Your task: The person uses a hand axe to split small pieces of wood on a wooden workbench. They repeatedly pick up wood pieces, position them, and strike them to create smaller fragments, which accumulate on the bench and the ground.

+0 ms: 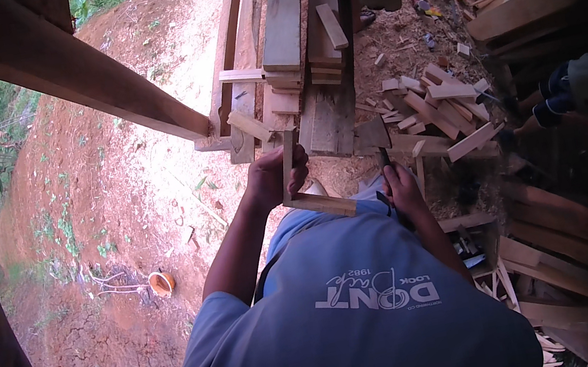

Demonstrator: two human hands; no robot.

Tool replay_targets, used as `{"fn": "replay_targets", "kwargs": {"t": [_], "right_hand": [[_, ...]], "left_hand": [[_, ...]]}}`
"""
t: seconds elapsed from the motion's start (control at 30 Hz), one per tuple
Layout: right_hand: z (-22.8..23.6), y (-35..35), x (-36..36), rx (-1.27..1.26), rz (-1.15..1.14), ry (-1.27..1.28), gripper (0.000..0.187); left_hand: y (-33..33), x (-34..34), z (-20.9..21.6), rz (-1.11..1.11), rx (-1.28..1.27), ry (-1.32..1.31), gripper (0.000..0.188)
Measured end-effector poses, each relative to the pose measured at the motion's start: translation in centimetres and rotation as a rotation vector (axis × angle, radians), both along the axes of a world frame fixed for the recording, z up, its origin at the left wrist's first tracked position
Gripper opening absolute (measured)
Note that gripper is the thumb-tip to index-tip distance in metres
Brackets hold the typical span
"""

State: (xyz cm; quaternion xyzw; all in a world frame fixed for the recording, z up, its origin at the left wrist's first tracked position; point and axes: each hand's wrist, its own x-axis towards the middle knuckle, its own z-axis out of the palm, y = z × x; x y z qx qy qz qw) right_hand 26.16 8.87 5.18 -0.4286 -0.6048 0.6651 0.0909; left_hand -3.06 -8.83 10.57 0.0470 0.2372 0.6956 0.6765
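My left hand (276, 179) is closed round an L-shaped wooden piece (289, 168), two slats meeting at a corner. One slat stands up past my fingers; the other (325, 205) reaches right across my lap. In my right hand (403, 188) is a dark-handled tool (384, 157), gripped by its handle. A broad, flat, blade-like part (371, 136) lies at its far end by the bench; its exact kind is unclear. Just beyond both hands is the near end of a plank bench (329, 134), with a short wood block (249, 124) at its left.
Boards (285, 20) are stacked on the bench. Offcuts (445, 102) lie heaped to the right, near another person's arm (557, 90). Timber piles (525, 1) line the far right. A slanting beam (94, 77) crosses the upper left above bare earth (102, 209). An orange bucket (162, 284) lies left.
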Motion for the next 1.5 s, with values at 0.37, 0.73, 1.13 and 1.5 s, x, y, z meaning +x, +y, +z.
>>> {"fn": "replay_targets", "kwargs": {"t": [0.37, 0.73, 1.13, 1.5], "right_hand": [[-0.4, 0.8, 0.1, -0.069, 0.0, -0.046, 0.031], [1.0, 0.5, -4.4, 0.179, 0.322, -0.085, 0.034], [-2.1, 0.5, -8.1, 0.331, 0.443, -0.121, 0.032], [1.6, -0.1, -8.0, 0.449, 0.438, -0.081, 0.027]], "left_hand": [[2.8, 2.2, -4.7, -0.068, -0.562, 0.763, 0.039], [5.4, 4.7, -13.6, 0.004, -0.747, 0.545, 0.05], [4.4, 6.3, -20.0, 0.083, -0.503, 0.409, 0.044], [5.0, 6.5, -18.7, 0.036, -0.642, 0.583, 0.039]]}}
